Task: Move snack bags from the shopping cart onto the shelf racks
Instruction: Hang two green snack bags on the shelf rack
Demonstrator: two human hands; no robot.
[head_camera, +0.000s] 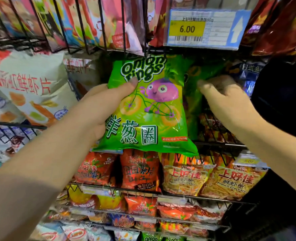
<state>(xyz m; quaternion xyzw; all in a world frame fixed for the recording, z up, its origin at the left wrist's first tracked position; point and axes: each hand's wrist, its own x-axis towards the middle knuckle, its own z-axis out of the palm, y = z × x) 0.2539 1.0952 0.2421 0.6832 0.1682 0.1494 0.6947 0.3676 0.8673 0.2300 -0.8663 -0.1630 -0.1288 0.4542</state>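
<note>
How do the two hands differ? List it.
The left hand grips the onion rings bag, thumb on its front; the right hand holds no bag of its own. The left hand is at the bag's left edge; the right hand reaches deeper, fingers on a darker green bag behind. Both are bare, raised at the same rack.

Two hands are seen, the left hand (98, 108) and the right hand (227, 100), and one green onion rings bag (149, 108) is held up in front, with a second green bag (194, 94) counted just behind it. One price tag (208, 27) reading 6.00 is counted above. On the rack below, two red tomato chip bags (138, 169) and two yellow prawn cracker bags (187, 174) are counted side by side.
</note>
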